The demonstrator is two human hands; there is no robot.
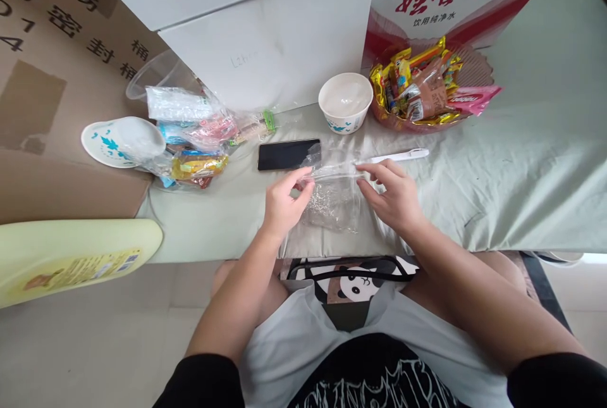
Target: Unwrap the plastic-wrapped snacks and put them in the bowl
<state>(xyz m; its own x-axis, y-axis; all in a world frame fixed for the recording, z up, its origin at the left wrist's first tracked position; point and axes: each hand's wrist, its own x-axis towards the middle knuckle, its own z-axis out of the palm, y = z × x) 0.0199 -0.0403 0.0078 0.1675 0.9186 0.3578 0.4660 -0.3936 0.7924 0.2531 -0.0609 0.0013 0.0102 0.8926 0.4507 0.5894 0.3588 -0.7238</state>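
A clear plastic bag (334, 202) lies flat near the front of the cloth-covered table, between my hands. My left hand (288, 199) pinches its upper left edge between thumb and fingers. The upper right edge is in the pinch of my right hand (391, 193). Just above my left hand is a black phone (288, 155). A white plastic handle (403, 155), perhaps of a knife or spoon, extends above my right hand; its other end is hidden near the bag.
Behind stand a paper bowl (346, 101) and a basket (478, 66) of wrapped snacks. At left are a tipped paper bowl (109, 145), bagged snacks (199, 164) and a yellow bottle (80, 256). Large cartons (275, 47) line the back.
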